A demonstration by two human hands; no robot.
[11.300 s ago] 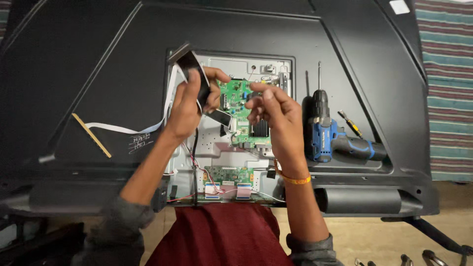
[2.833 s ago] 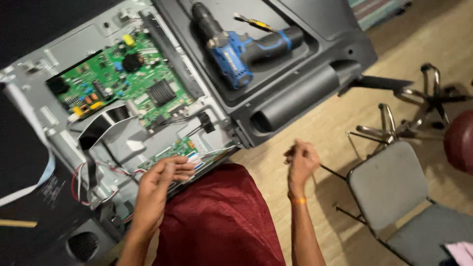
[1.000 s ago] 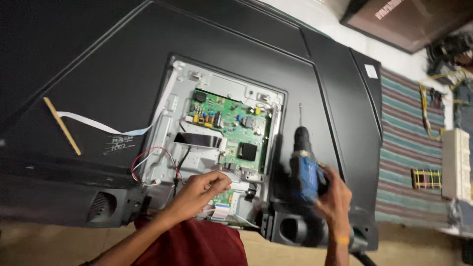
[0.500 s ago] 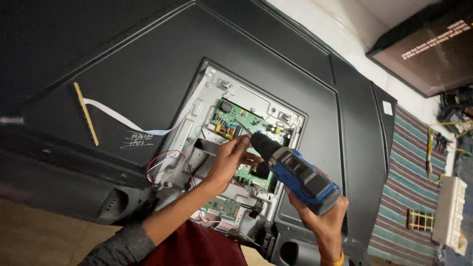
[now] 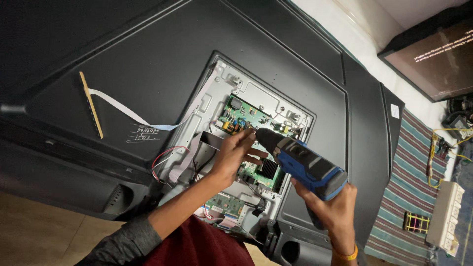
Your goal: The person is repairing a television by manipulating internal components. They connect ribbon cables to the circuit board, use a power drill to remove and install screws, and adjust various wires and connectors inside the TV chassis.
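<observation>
Since half a second ago, little has been shifted: the drill point(image 5: 301, 165) has been kept at the same slant and the left hand point(image 5: 235, 157) has been held at its tip, with the view only slightly changed. The blue and black cordless drill is gripped by the right hand point(image 5: 329, 209), fingers wrapped tight around its handle, and its nose is pointed at the green circuit board point(image 5: 249, 135). The left hand's fingertips are pinched together right at the drill's chuck end, over the board; a bit or screw is probably held there, but it is too small to be made out.

The board is seated in a grey metal bay point(image 5: 231, 93) cut into the black back panel point(image 5: 162, 64) of a large flat television lying face down. Left of the board, a flat white ribbon cable point(image 5: 130, 114) is run across the panel to a thin yellow strip point(image 5: 91, 104). Red and white wires point(image 5: 165, 155) are looped at the lower left of the board. A smaller green board point(image 5: 221, 204) is seen below it, near the person's maroon clothing point(image 5: 197, 246). Well right of the board, a striped rug point(image 5: 411, 177) and a white power strip point(image 5: 444, 212) are laid on the floor.
</observation>
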